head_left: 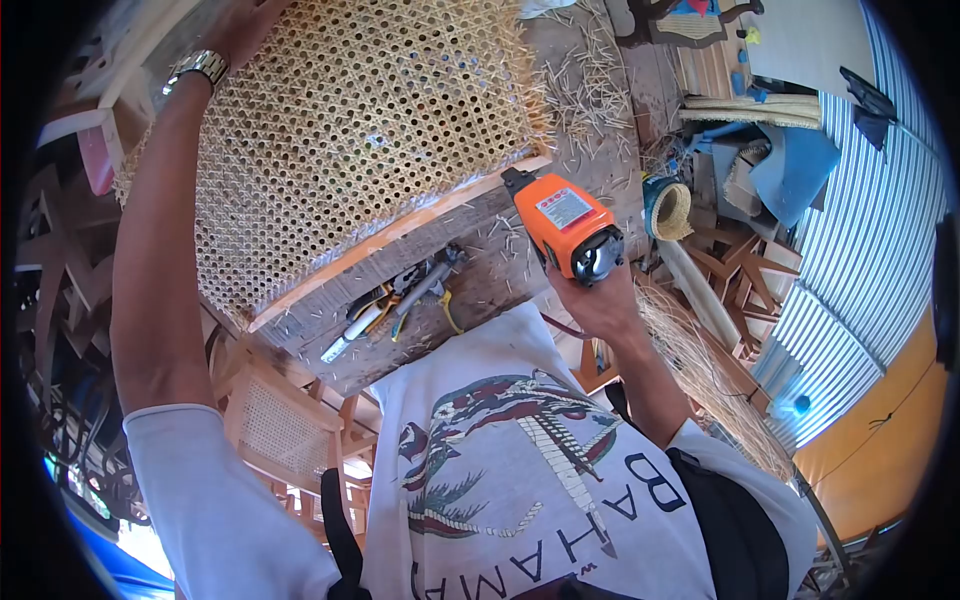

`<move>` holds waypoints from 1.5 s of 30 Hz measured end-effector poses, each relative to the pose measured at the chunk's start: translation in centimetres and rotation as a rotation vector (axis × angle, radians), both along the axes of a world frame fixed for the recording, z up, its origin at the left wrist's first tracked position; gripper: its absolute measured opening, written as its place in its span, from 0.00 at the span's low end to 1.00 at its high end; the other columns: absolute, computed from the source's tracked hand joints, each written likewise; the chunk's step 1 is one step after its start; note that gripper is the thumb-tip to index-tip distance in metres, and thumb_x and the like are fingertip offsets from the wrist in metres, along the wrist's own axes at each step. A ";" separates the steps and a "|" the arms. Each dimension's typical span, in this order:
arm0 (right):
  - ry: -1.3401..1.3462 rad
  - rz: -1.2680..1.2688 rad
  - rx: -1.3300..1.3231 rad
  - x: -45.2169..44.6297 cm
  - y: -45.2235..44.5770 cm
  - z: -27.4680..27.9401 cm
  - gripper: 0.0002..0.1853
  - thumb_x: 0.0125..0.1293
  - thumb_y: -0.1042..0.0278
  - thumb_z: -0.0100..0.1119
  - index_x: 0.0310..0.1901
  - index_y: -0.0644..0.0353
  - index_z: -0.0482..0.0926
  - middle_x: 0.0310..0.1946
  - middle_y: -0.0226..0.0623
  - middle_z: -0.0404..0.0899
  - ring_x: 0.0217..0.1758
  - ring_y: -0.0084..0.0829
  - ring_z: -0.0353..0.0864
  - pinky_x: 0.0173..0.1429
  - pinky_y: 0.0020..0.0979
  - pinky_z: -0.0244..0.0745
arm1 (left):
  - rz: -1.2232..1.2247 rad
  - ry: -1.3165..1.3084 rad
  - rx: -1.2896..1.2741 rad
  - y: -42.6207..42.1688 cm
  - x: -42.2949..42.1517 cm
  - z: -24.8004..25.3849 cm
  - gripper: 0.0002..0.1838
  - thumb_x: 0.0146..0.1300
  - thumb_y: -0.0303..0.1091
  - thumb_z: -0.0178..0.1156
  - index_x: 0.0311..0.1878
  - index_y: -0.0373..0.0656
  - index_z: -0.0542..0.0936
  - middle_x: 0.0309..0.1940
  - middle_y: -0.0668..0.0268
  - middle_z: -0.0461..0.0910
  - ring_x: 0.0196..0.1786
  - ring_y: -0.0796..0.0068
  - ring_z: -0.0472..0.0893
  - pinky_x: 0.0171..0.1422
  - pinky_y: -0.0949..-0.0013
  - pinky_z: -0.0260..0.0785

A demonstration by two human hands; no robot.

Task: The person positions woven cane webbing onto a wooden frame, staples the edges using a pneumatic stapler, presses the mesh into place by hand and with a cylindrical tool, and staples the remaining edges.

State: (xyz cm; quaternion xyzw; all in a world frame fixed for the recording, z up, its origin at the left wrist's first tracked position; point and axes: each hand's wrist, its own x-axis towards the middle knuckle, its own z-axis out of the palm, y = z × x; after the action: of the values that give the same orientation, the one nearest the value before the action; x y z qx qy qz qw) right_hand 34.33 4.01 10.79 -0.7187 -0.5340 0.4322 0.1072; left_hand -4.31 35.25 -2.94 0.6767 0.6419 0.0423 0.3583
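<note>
Black letters on the person's white shirt (480, 450) spell BAHAMA, the last of them cut by the lower edge of view, beside a printed palm. The orange power tool (575, 235) bears a pale label (563, 208) whose print is too small to read. At the right side of the wooden table (480, 290), just beyond its edge, stands a blue tub-like container (655, 200) with tan woven material at its mouth; how far down it reaches cannot be told. The right hand (595, 300) has its fingers closed around the tool's grip, and the tool's nose sits by the right corner of the wooden frame (400, 240), contact unclear. Over that frame, on the table, spreads cane webbing (370, 110). The left hand (245, 30), above a metal watch (205, 68), is at the webbing's far left, cropped, so its fingers cannot be judged. Hand tools (400, 300) lie near the table's near edge; tan slivers (595, 100) litter its right side.
</note>
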 end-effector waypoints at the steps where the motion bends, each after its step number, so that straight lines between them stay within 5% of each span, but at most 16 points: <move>1: 0.000 -0.002 -0.009 0.2 0.1 -0.2 0.11 0.61 0.74 0.67 0.46 0.64 0.84 0.33 0.35 0.88 0.35 0.24 0.87 0.44 0.32 0.81 | -0.005 -0.001 0.002 0.0 0.0 -0.2 0.46 0.70 0.78 0.41 0.64 0.44 0.82 0.56 0.52 0.84 0.59 0.57 0.81 0.66 0.55 0.68; 20: 0.041 0.015 -0.047 0.7 0.9 -2.1 0.10 0.62 0.72 0.67 0.44 0.63 0.84 0.31 0.42 0.87 0.34 0.32 0.89 0.42 0.36 0.80 | -0.073 0.018 0.021 1.1 -1.8 -3.3 0.52 0.68 0.82 0.37 0.72 0.44 0.77 0.66 0.48 0.79 0.70 0.53 0.77 0.77 0.55 0.61; 23: -0.011 -0.026 -0.207 0.6 1.7 -1.1 0.10 0.62 0.72 0.67 0.44 0.63 0.84 0.31 0.41 0.88 0.34 0.31 0.88 0.43 0.36 0.80 | -0.072 0.043 0.087 1.4 -2.6 -5.3 0.53 0.67 0.83 0.37 0.73 0.43 0.77 0.66 0.47 0.79 0.71 0.52 0.77 0.77 0.56 0.61; 27: 0.042 -0.069 -0.239 1.9 0.3 0.0 0.19 0.62 0.71 0.69 0.55 0.63 0.82 0.41 0.36 0.86 0.40 0.26 0.84 0.48 0.35 0.80 | -0.073 0.042 0.093 0.8 -1.6 -3.1 0.54 0.68 0.82 0.38 0.71 0.39 0.78 0.63 0.45 0.81 0.68 0.53 0.79 0.77 0.56 0.62; 33: 0.013 -0.062 0.029 4.0 -1.4 0.0 0.20 0.63 0.71 0.72 0.56 0.64 0.81 0.41 0.31 0.85 0.40 0.23 0.82 0.46 0.33 0.79 | -0.083 -0.071 -0.050 1.3 -1.8 -2.1 0.54 0.67 0.83 0.39 0.71 0.39 0.78 0.63 0.45 0.81 0.68 0.53 0.79 0.77 0.56 0.61; 35: -0.023 -0.179 -0.073 5.1 -1.9 -0.9 0.18 0.63 0.71 0.72 0.54 0.63 0.82 0.38 0.31 0.85 0.39 0.24 0.83 0.47 0.35 0.80 | -0.116 -0.150 -0.092 1.3 -2.2 -0.6 0.55 0.67 0.83 0.39 0.71 0.39 0.78 0.63 0.46 0.81 0.68 0.53 0.79 0.77 0.56 0.61; 41: -0.357 -0.056 0.142 9.5 -4.2 -8.1 0.19 0.59 0.78 0.64 0.54 0.60 0.83 0.40 0.47 0.87 0.46 0.46 0.90 0.50 0.40 0.81 | 0.038 -0.020 -0.026 1.8 -2.9 -3.6 0.54 0.66 0.84 0.37 0.70 0.45 0.79 0.62 0.47 0.82 0.67 0.53 0.79 0.77 0.56 0.61; 42: -0.332 -0.082 0.254 9.9 -4.5 -9.9 0.29 0.56 0.81 0.64 0.62 0.55 0.80 0.39 0.48 0.85 0.45 0.50 0.88 0.50 0.43 0.80 | 0.039 -0.033 -0.026 1.8 -3.2 -3.2 0.52 0.66 0.83 0.37 0.70 0.46 0.79 0.62 0.47 0.82 0.67 0.53 0.79 0.76 0.57 0.62; 45: -0.454 0.027 0.314 11.4 -5.4 -13.3 0.36 0.55 0.81 0.66 0.69 0.51 0.75 0.38 0.47 0.83 0.44 0.52 0.86 0.49 0.46 0.79 | 0.034 -0.112 0.145 -0.6 -0.5 0.6 0.43 0.72 0.75 0.42 0.64 0.46 0.83 0.54 0.51 0.85 0.57 0.56 0.81 0.66 0.56 0.68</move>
State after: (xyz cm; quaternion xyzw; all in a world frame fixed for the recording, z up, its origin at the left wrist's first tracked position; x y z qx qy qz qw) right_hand 45.71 -1.39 -2.48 -0.7646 -0.6144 0.1733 0.0891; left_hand -4.84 34.66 -2.30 0.6862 0.6277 0.1325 0.3429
